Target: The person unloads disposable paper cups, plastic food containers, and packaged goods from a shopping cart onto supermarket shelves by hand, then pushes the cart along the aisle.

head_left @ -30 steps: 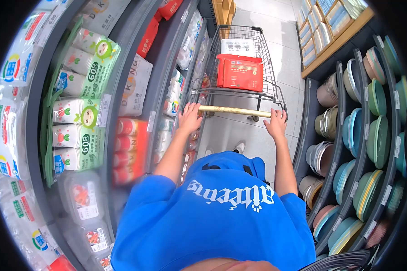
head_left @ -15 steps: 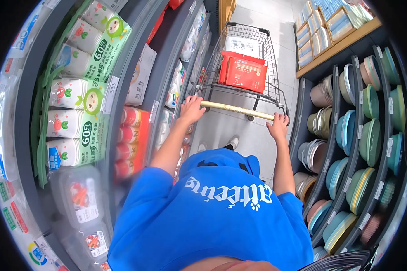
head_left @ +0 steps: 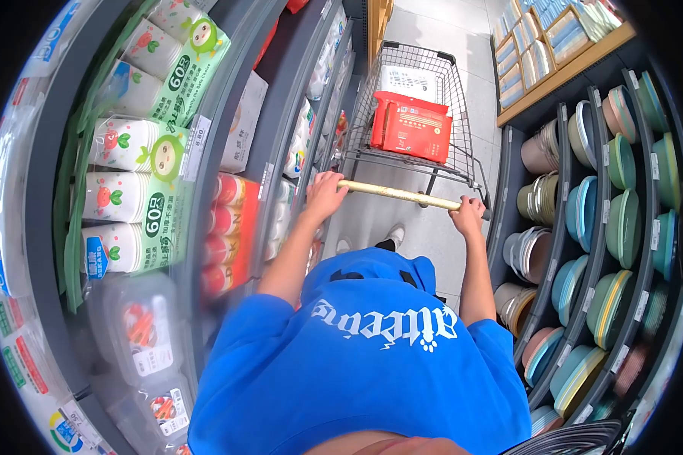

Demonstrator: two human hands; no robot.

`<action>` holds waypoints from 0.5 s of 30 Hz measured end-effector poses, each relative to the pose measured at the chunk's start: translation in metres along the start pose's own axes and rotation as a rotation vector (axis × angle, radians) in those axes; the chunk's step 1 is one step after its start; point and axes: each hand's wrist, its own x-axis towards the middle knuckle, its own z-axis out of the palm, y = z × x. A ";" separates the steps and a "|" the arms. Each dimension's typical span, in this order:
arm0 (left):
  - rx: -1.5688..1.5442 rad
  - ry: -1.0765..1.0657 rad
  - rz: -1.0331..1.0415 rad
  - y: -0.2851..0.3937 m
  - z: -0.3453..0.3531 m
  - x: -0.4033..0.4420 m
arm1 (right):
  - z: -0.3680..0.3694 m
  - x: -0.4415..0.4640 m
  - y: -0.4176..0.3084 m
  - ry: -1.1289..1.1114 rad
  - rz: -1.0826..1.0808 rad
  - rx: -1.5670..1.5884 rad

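The handle (head_left: 399,193) sits lower in view — both hands (head_left: 325,194) (head_left: 467,215) curled round it.

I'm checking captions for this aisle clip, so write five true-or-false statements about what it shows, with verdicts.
1. The left hand and right hand are on the cart handle. True.
2. The person wears a red top. False: the blue top shows white lettering.
3. The red packs lie nearer the handle than the white package. True.
4. Coloured bowls fill the left shelves. False: the stacked bowls are on the right.
5. Green-wrapped cups are on the left. True.
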 end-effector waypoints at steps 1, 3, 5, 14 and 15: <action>-0.010 0.012 0.000 -0.001 0.000 -0.002 | 0.000 -0.003 0.000 -0.007 0.004 -0.005; -0.017 -0.003 -0.014 -0.002 -0.002 -0.005 | 0.000 -0.008 -0.001 -0.019 0.011 -0.015; -0.024 -0.014 -0.029 -0.003 -0.005 -0.008 | 0.002 -0.011 0.000 -0.033 0.014 -0.016; 0.003 0.011 -0.018 -0.010 -0.004 -0.041 | 0.022 -0.028 0.010 -0.074 0.032 -0.031; 0.013 0.008 -0.009 -0.008 -0.006 -0.047 | 0.022 -0.032 0.009 -0.080 0.035 -0.035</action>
